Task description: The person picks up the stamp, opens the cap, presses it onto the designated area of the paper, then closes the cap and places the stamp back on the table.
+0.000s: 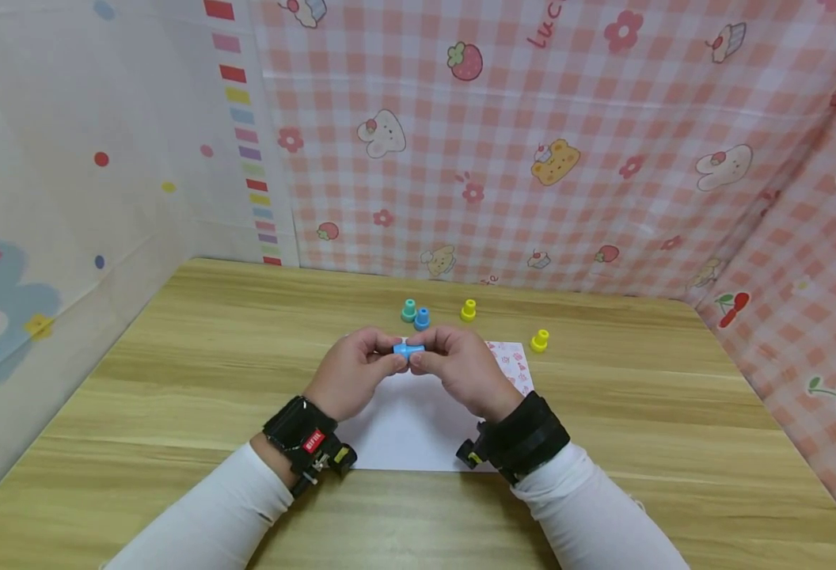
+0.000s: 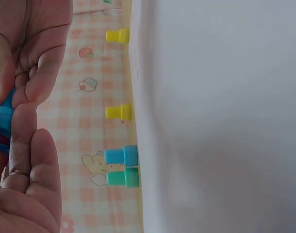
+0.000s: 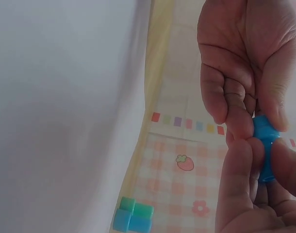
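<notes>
Both hands meet over a sheet of paper, holding a small blue toy stamp (image 1: 408,351) between them. My left hand (image 1: 352,372) pinches its left end with thumb and fingertips. At the other end, the thumb and fingertips of my right hand (image 1: 464,370) grip it. A dark red spot shows at one end of the stamp in the left wrist view. Fingers cover much of the stamp in both wrist views. Under the hands, the white paper (image 1: 411,427) lies flat, with pink-red printed figures along its upper right part.
Beyond the paper, a teal stamp (image 1: 408,310) and another blue stamp (image 1: 422,319) stand close together. One yellow stamp (image 1: 469,309) is to their right, and a second yellow stamp (image 1: 540,341) stands off the paper's upper right corner. Patterned cloth (image 1: 503,158) hangs behind the wooden table (image 1: 674,412).
</notes>
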`<state>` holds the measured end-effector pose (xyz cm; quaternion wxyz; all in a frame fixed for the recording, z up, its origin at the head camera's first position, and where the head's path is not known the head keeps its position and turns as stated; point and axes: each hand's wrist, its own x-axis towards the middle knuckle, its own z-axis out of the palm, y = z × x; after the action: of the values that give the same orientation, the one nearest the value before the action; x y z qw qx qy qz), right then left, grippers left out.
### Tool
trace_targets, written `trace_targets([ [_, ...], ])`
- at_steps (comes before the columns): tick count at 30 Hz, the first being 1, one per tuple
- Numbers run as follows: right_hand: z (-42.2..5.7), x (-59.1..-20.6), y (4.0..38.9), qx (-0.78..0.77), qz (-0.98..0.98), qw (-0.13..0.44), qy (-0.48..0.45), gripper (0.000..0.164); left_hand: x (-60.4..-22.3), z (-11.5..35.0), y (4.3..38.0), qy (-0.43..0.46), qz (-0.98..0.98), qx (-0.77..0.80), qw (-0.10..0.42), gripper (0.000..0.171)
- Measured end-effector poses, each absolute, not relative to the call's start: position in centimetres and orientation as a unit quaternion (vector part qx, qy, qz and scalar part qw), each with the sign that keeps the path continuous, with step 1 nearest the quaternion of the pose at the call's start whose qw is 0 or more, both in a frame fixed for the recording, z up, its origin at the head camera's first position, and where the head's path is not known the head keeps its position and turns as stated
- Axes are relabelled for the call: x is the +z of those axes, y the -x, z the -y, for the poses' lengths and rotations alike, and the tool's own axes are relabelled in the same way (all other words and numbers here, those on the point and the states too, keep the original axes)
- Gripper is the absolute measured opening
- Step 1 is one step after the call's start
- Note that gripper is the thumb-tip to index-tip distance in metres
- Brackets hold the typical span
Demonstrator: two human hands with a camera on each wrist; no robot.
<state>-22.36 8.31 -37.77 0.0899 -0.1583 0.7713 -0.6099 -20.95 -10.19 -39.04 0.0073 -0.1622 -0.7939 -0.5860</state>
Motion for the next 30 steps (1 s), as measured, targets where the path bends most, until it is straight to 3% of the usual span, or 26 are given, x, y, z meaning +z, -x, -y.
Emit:
trace_targets([
  [19, -8.1, -38.2, 22.4, -0.644, -0.74, 0.106, 0.159, 0.014, -39.3, 10.2, 21.1, 0.154, 0.792, -0.59, 0.008, 0.005],
  [30, -7.9, -36.9, 21.5, -0.588, -0.786, 0.067, 0.177, 0.011, -38.4, 10.4, 20.6, 0.157, 0.791, -0.591, -0.002, 0.008],
])
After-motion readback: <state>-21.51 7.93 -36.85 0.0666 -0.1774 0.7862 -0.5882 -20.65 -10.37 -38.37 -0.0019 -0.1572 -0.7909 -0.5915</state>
